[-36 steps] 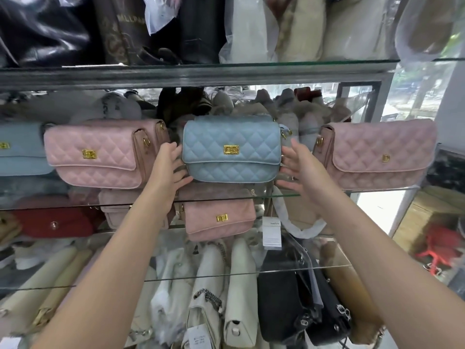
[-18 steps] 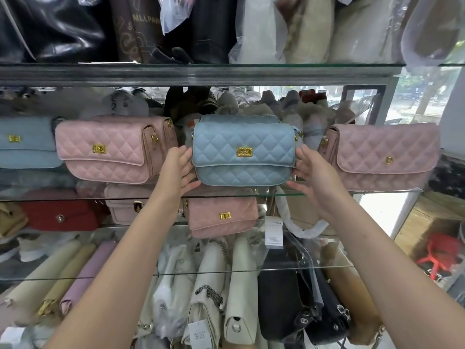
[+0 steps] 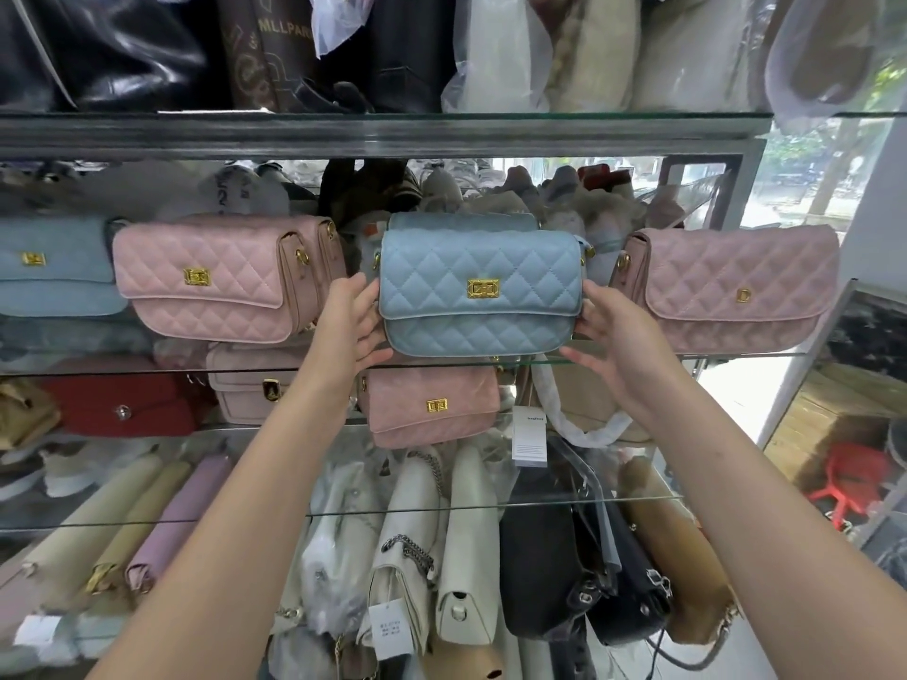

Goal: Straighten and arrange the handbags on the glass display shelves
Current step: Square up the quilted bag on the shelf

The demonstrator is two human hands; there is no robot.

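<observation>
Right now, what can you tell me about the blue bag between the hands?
The blue bag is small, quilted in diamonds, seemingly soft leather, with a closed flap and gold clasp. It stands upright facing out on the glass shelf, between two pink bags. The left hand and right hand hold its ends.

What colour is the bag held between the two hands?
Light blue, quilted in diamonds, with a gold clasp; the bag shows clearly in the head view.

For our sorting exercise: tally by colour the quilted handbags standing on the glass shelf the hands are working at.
Blue quilted handbags: 2
Pink quilted handbags: 2
Total: 4
The left hand and right hand flank the middle blue one.
</observation>
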